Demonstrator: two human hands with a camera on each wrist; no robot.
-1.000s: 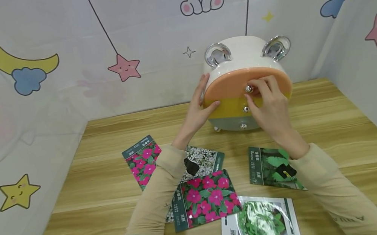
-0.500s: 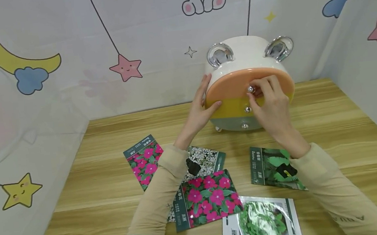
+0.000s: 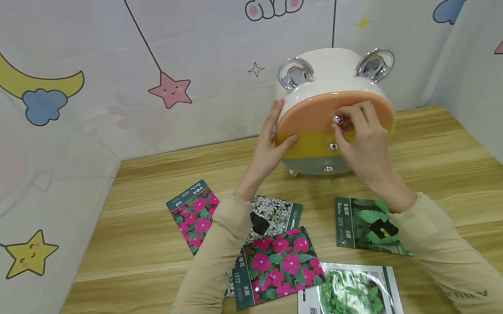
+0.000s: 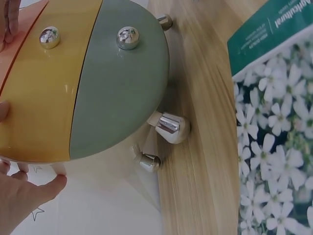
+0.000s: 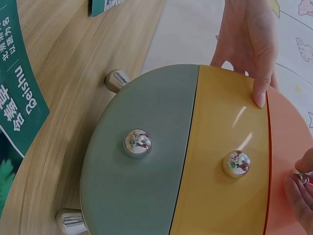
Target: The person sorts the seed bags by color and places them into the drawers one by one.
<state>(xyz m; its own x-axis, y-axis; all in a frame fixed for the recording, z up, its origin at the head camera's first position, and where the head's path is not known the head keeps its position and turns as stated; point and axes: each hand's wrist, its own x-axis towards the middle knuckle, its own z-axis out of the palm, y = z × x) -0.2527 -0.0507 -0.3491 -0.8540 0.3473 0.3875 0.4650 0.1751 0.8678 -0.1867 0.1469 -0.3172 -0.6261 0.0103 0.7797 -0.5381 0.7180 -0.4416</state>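
Observation:
A small round-fronted drawer cabinet (image 3: 329, 71) with a white body and silver ears stands at the back of the wooden table. Its front has an orange top drawer (image 3: 304, 115), a yellow middle drawer (image 5: 220, 132) and a grey-green bottom drawer (image 4: 120, 81), each with a silver ball knob. My right hand (image 3: 366, 143) pinches the knob (image 3: 336, 119) of the orange drawer between thumb and fingers. My left hand (image 3: 267, 143) rests against the cabinet's left side with extended fingers, its thumb (image 5: 260, 93) on the yellow front. All three drawer fronts look flush.
Seed packets lie in front of the cabinet: two pink-flower ones (image 3: 284, 265), a white-flower one (image 4: 276, 137) partly under my left arm, a green-leaf one (image 3: 351, 294) and a fern-like one (image 3: 367, 224) by my right forearm. A cartoon-printed wall (image 3: 204, 40) stands close behind the cabinet.

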